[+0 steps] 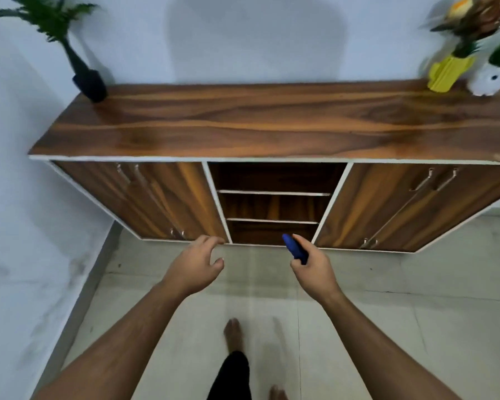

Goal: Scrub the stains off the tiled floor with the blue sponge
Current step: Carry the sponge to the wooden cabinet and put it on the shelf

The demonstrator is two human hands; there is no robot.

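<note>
Blue sponge is clamped edge-on in the right hand, held in the air above the tiled floor, near the open centre shelves of the wooden cabinet. Left hand is empty, fingers apart and curled. Bare feet stand on the near floor.

The sponge in the right hand is deep blue. Beyond both hands, the cabinet shows streaked brown wood grain with white edging. The floor beneath the hands is pale grey-beige tile with faint lines. Far beyond the left hand stands a black vase with green leaves; far right of the right hand, a yellow pot and a white pot.
</note>
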